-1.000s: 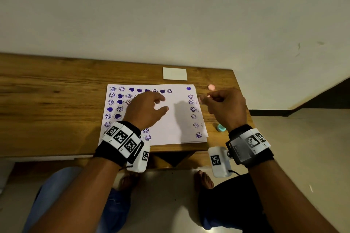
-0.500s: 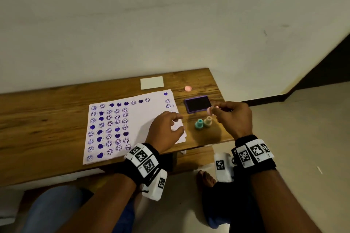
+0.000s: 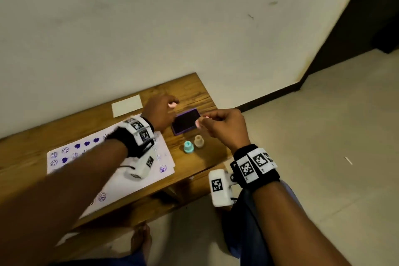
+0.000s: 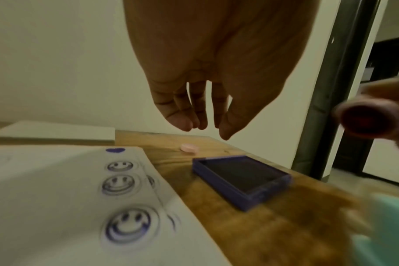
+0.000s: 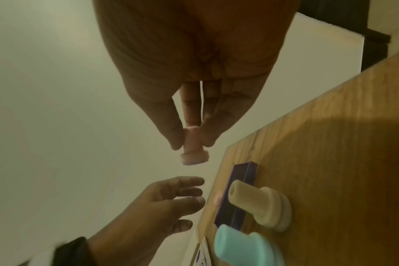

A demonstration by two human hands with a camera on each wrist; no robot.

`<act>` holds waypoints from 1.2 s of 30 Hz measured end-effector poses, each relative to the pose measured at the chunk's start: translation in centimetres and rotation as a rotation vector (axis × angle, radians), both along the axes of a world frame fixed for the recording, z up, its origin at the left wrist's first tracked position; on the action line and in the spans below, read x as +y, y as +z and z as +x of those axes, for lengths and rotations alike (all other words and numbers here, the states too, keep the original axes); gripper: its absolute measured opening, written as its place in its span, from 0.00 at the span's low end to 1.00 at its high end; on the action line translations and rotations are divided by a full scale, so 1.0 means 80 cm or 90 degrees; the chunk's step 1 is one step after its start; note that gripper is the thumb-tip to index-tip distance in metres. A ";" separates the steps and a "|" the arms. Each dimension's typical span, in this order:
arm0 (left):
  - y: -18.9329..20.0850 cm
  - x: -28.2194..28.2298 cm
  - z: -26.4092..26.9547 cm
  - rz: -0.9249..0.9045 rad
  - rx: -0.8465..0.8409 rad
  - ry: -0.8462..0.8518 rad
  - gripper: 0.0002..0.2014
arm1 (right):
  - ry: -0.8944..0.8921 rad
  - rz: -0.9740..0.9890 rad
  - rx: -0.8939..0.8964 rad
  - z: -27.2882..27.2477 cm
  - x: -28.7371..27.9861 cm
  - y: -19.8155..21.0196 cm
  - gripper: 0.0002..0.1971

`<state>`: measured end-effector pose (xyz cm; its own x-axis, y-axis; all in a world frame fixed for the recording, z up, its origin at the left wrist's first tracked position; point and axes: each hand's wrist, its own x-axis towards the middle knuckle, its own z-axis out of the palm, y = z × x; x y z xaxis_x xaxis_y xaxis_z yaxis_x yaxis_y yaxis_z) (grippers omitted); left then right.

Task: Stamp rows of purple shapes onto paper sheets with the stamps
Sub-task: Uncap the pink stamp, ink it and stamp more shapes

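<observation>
A wooden table (image 3: 190, 90) stands against a pale wall (image 3: 194, 17) over a tiled floor (image 3: 323, 114). The right hand (image 3: 224, 128) pinches a pink stamp (image 5: 192, 153) above the purple ink pad (image 3: 186, 122). The left hand (image 3: 159, 112) hovers with relaxed fingers over a pink cap (image 4: 189, 148), beside the stamped paper sheet (image 3: 138, 181).

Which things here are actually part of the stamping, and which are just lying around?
In use: pink stamp pinched in right hand; purple ink pad; stamped paper sheet; left hand reaching over the small pink cap.

Lying about: teal stamp, beige stamp, blank white card.
</observation>
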<state>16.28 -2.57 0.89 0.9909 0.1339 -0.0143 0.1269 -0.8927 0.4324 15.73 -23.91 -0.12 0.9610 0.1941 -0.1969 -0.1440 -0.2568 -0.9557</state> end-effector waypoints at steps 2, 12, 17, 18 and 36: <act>0.000 0.015 0.026 0.059 0.008 -0.015 0.21 | 0.005 0.012 0.007 0.001 0.002 0.000 0.07; -0.026 0.054 0.060 0.149 0.073 -0.101 0.23 | 0.012 0.033 0.016 -0.001 0.002 -0.004 0.08; -0.027 0.058 0.059 0.113 0.052 -0.119 0.20 | -0.006 0.051 0.025 -0.005 0.011 -0.001 0.07; -0.026 0.058 0.060 0.102 0.046 -0.118 0.19 | -0.008 0.057 0.030 -0.005 0.012 0.000 0.08; 0.027 0.024 -0.115 -0.539 -0.230 0.261 0.14 | 0.000 0.171 0.022 -0.023 0.031 0.019 0.03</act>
<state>7.06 -0.65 3.03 0.8344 0.5504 0.0297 0.0914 -0.1913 0.9773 13.92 -21.46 1.41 0.9544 0.2444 -0.1714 -0.1779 0.0044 -0.9840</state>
